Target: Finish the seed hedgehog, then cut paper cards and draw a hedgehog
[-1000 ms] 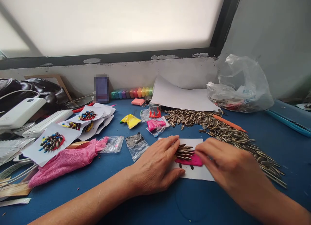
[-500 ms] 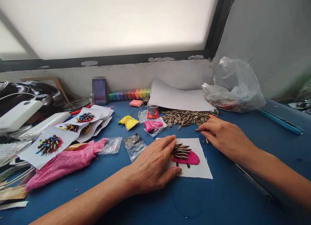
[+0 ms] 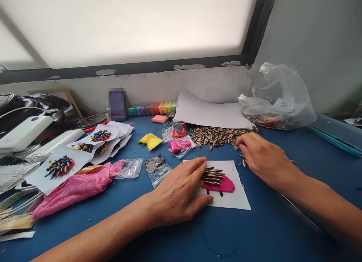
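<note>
We have a small white sheet (image 3: 239,202) on the blue table (image 3: 158,241), in front of us, with a flat magenta patch (image 3: 227,185), clay by its look, on it. Striped seeds (image 3: 214,175) stand in a fan over the patch's left part, points to the right; its right part is bare, and two dark ovals (image 3: 221,194) lie at its lower edge.

Our left hand (image 3: 179,194) lies over the sheet's left side, fingers straight and close together, thumb apart, grasping nothing that we can see. Our right hand (image 3: 261,160) is at the near edge of the loose seed pile (image 3: 216,137), thumb and fingers drawn together; we cannot tell whether a seed is between them.

We judge the step in hand to be picking out a seed. The next move, as we read it, calls for a fine pinch on one seed, with the sheet held steady and the standing seeds undisturbed.
</note>
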The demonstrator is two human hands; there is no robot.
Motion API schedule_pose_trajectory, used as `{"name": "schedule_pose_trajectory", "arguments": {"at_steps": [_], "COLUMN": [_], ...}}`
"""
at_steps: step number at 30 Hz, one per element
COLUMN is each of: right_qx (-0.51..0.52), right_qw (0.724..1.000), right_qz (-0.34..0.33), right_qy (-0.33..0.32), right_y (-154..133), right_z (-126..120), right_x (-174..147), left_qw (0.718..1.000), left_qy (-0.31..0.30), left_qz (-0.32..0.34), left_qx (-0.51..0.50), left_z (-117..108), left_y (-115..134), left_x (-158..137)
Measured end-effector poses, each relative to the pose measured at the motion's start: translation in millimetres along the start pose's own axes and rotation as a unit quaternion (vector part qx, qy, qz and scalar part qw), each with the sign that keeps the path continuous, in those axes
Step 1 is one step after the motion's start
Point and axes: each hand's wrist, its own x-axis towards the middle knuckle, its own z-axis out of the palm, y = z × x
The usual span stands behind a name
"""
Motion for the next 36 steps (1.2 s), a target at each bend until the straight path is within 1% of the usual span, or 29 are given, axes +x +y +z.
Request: {"name": "schedule_pose_trajectory", "arguments": {"at_steps": [2, 4, 6, 10, 12, 16, 20, 27, 32, 36], "right_qx": [0.044, 0.118, 0.17, 0.237, 0.254, 0.242, 0.229, 0.172, 0.128, 0.156], "right_qw": [0.999, 0.992, 0.982, 0.963, 0.957, 0.962, 0.967, 0.98, 0.985, 0.983], "right_qz": [0.001, 0.0, 0.008, 0.042, 0.045, 0.026, 0.022, -0.011, -0.027, -0.021], "right_qy": [-0.015, -0.053, -0.085, -0.122, -0.13, -0.125, -0.112, -0.097, -0.112, -0.095], "right_y": [0, -4, -11, -24, -27, -28, -26, -18, -12, -18], "right_z": [-9, -19, -26, -33, -33, -31, -28, -16, -9, -13], "right_x": [-6, -12, -17, -23, -26, -28, -29, -29, -31, -32], "left_qw": [1.0, 1.0, 1.0, 1.0, 1.0, 1.0, 1.0, 1.0, 1.0, 1.0], "left_qy": [-0.003, -0.004, 0.002, 0.01, 0.01, 0.004, 0.001, 0.0, 0.007, 0.01], "left_qz": [0.0, 0.0, 0.0, 0.006, 0.006, -0.001, -0.005, -0.007, 0.001, 0.005], "left_qx": [0.004, 0.004, 0.0, -0.002, -0.002, -0.006, -0.003, -0.004, -0.007, 0.0], "left_z": [0, 1, 2, 2, 2, 1, 1, 1, 2, 2], "left_y": [-1, -1, -2, -1, -1, 0, -1, -1, -1, -2], "left_x": [0, -1, -1, -2, -2, -1, 0, -1, -2, -1]}}
